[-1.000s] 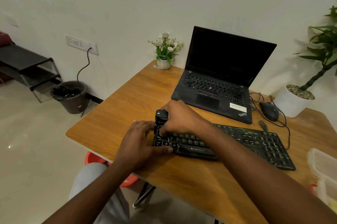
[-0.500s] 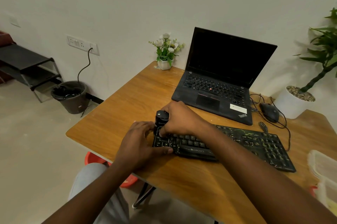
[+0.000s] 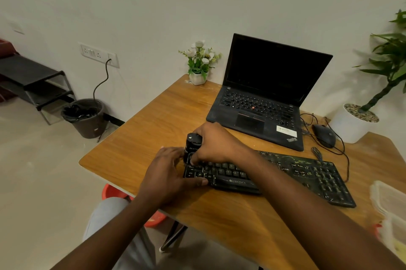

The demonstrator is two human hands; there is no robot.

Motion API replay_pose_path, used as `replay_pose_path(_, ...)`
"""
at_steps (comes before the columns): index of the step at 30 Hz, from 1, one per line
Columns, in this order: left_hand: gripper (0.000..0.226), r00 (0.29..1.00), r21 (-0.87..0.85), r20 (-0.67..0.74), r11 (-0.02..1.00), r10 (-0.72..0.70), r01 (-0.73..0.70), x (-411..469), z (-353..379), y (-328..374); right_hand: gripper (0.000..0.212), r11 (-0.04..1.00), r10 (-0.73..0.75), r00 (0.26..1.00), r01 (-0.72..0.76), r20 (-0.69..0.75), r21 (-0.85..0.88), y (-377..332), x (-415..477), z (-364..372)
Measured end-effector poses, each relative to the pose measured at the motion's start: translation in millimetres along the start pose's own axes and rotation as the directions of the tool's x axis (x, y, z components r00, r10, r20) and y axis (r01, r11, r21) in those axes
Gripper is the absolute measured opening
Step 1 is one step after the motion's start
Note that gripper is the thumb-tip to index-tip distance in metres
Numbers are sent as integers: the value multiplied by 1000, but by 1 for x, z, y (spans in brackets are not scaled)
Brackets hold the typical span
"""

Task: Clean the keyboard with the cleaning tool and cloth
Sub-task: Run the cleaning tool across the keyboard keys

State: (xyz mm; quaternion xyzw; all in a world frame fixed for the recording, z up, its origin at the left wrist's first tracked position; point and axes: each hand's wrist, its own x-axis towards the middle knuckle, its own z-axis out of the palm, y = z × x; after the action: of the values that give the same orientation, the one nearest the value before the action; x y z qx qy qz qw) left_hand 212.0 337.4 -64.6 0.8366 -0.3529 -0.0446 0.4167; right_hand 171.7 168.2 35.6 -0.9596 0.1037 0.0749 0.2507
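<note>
Nearest me, low in the frame, my left hand (image 3: 169, 171) clamped the left end of the black wired keyboard (image 3: 307, 173), thumb laid along its front edge and fingers curled round towards the back. Just above it in the picture, my right hand (image 3: 216, 142) was wrapped round the small black cylindrical cleaning tool (image 3: 193, 143). The tool stood upright with its lower end on the keys at the keyboard's far left corner.

Against the views from the second before, almost nothing had shifted. Both hands and the tool sat at that same corner, and the keyboard had not slid on the brown wooden table (image 3: 149, 129). I judged from this that I was working the tool in place on one patch, with the rest of the keys, running towards the right of the frame, not yet reached. I saw no cloth anywhere, so the wiping step looked to be ahead of me.

White lettering on the keyboard's front lip read ZEBRONICS; smaller print on the tool's barrel was too blurred to read. Further up, right of centre, the open black laptop (image 3: 263, 102) showed ThinkPad on its palm rest beside a white sticker I could not make out. A black corded mouse (image 3: 324, 135) lay just right of it.
</note>
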Motion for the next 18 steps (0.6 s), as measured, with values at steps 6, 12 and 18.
replay_pose_path(6,92,999,4,-27,1000,-25,26,1,1,-1,34,996,16,1000,-15,12,-89,8,-1,-8)
replay_pose_path(12,98,999,22,-14,999,-49,49,0,1,-1,31,978,-3,1000,7,23,-209,9,-4,-16)
replay_pose_path(18,86,999,15,-12,999,-34,34,-1,0,1,23,997,-69,996,70,-51,16,8,-5,2)
